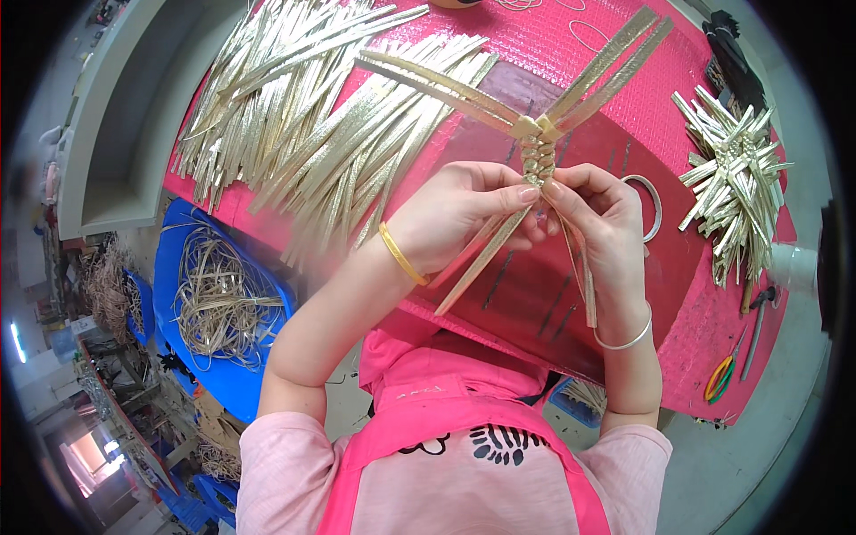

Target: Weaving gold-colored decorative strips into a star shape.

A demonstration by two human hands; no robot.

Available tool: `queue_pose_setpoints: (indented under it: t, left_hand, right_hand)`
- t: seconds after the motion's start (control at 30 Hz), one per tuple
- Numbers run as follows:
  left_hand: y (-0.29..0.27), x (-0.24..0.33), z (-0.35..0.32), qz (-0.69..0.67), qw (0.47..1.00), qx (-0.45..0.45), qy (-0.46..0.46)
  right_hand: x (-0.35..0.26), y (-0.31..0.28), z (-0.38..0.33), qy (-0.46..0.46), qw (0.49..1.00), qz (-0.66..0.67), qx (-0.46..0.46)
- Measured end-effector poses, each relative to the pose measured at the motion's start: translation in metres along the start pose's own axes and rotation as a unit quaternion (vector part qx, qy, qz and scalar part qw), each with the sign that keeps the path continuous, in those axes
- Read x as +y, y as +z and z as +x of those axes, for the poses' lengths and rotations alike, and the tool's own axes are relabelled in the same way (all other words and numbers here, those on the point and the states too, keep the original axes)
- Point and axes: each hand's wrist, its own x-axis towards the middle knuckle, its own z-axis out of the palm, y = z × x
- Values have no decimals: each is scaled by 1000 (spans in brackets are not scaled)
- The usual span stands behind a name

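A braid of gold strips (538, 159) is held up in front of me, its woven middle short and tight. Loose strip ends fan out above it in two pairs, and more hang down below. Pinched at the braid's lower end are the thumb and fingers of my left hand (468, 209). My right hand (596, 209) pinches the same end from the other side, the two thumbs nearly touching. Beneath both hands lies a dark red board (615, 285) with black marker lines. My fingers hide the braid's lowest part.
Long gold strips (330, 134) lie heaped at the far left of the pink table (691, 357). A stack of finished-looking gold pieces (731, 178) sits at the right, above scissors (719, 379). A white ring (657, 209) rests beside my right hand. Left stands a blue bin (169, 285) of strip scraps.
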Motion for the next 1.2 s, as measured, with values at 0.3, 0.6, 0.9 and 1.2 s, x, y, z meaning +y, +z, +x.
queue_pose_setpoints:
  t: [0.3, 0.6, 0.9, 1.2]
  left_hand:
    - [-5, -10, -3, -52, 998, 9, -33]
    - [6, -22, -6, -44, 994, 88, 54]
    - [-4, -28, -8, -4, 995, 92, 24]
    - [13, -32, -4, 74, 996, 43, 13]
  right_hand:
    - [4, -5, -4, 18, 998, -56, 11]
    - [5, -13, -5, 47, 997, -37, -45]
    - [-2, -67, -6, -174, 709, -673, 117]
    - [6, -36, 8, 44, 995, -64, -55]
